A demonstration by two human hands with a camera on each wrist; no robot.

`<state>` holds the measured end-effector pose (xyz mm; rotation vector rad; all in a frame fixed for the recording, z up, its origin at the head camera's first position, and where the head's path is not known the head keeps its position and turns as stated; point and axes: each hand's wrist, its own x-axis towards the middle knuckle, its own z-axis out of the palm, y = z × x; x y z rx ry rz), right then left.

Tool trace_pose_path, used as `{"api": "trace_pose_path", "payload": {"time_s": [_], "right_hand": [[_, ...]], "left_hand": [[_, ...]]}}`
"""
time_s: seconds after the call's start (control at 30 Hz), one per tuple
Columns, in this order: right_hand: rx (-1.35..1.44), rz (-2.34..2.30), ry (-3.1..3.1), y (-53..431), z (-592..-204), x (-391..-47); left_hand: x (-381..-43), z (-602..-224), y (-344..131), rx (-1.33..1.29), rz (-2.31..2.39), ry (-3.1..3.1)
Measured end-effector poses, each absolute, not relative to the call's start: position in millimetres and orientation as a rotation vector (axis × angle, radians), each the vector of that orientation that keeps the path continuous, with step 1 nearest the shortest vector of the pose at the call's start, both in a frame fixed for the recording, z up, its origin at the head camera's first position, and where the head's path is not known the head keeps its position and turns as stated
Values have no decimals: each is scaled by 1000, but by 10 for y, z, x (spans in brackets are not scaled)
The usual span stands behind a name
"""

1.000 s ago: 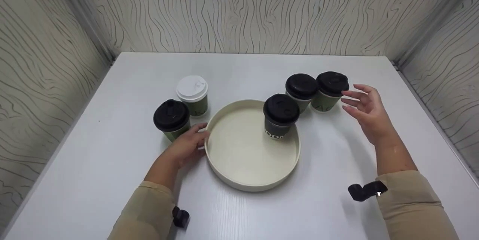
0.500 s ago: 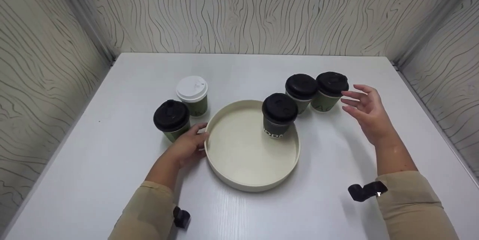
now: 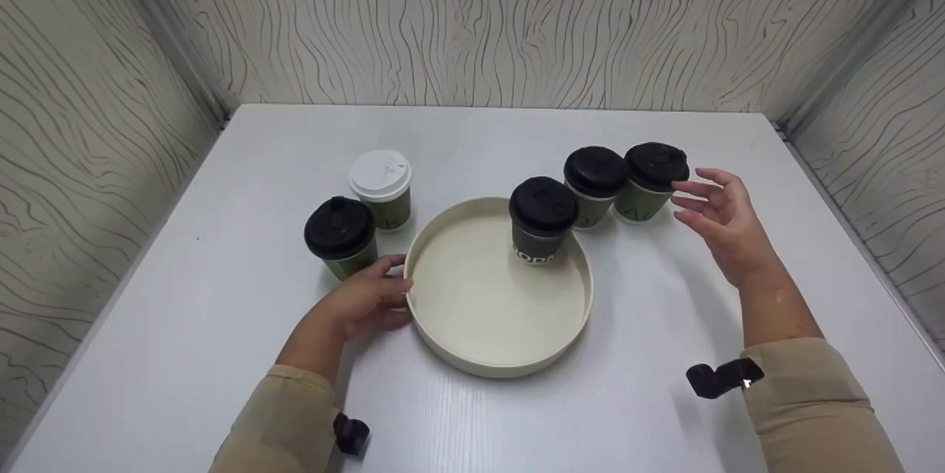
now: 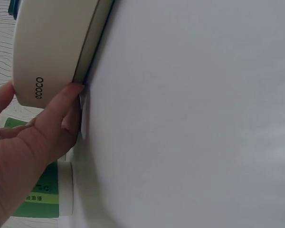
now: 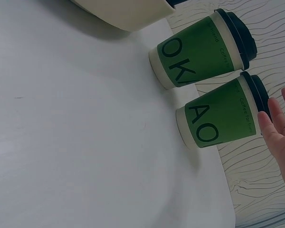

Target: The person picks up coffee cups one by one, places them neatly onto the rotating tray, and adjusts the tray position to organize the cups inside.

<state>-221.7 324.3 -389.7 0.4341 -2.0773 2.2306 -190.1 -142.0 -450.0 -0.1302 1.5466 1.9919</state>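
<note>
A round cream tray (image 3: 487, 311) with a low wall stands mid-table, "ecoco" lettered on its side. My left hand (image 3: 365, 299) grips the tray's left wall; in the left wrist view its fingertips reach the rim and the base edge. A dark grey paper coffee cup (image 3: 545, 222) with a black lid stands in the tray's right half. My right hand (image 3: 723, 222) is held with loosely bent, spread fingers beside a green paper cup (image 5: 221, 114) with a black lid, its fingertips right at the lid, holding nothing.
Another black-lidded green cup (image 3: 594, 181) stands behind the tray, next to the rightmost cup. Left of the tray stand a white-lidded green cup (image 3: 380, 189) and a black-lidded green cup (image 3: 341, 237), the latter close to my left hand. Patterned walls (image 3: 472, 23) border the white table (image 3: 472, 421).
The tray has turned, carrying the grey cup a little left and away from me. My left hand has slid slightly towards me along the wall. My right hand has stayed in place.
</note>
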Motion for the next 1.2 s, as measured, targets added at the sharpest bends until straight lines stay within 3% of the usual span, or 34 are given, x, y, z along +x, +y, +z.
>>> {"api": "trace_pose_path", "payload": {"time_s": [0.63, 1.2], "right_hand": [[383, 2177, -2110, 3267, -3891, -2250], [96, 2071, -2150, 3432, -3862, -2511]], "left_hand": [[-1960, -4488, -1361, -155, 1915, 1769], [-2092, -4536, -1208, -222, 1914, 1936]]}}
